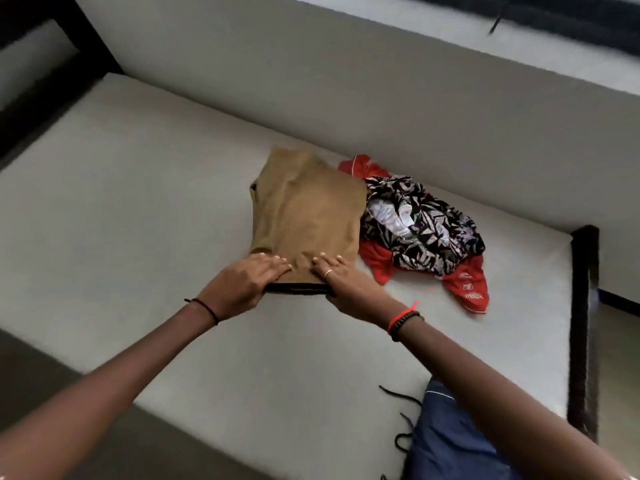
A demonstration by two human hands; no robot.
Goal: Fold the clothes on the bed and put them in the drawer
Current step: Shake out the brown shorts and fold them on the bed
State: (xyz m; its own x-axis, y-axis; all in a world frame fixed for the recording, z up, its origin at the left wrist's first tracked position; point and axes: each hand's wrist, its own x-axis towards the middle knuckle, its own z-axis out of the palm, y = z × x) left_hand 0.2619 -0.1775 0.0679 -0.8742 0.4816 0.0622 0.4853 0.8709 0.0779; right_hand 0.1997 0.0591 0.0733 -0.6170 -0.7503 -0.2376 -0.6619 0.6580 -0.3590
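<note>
A folded tan garment lies in the middle of the white mattress. A dark edge shows under its near side. My left hand grips its near left edge, fingers on top and thumb underneath. At the near right edge my right hand holds the garment the same way. To the right of it a black-and-white patterned garment is heaped on a red garment, both unfolded.
A dark bed frame post stands at the right end of the mattress, and a dark headboard at the far left. A grey wall runs along the far side. Blue cloth with black laces lies at the near right.
</note>
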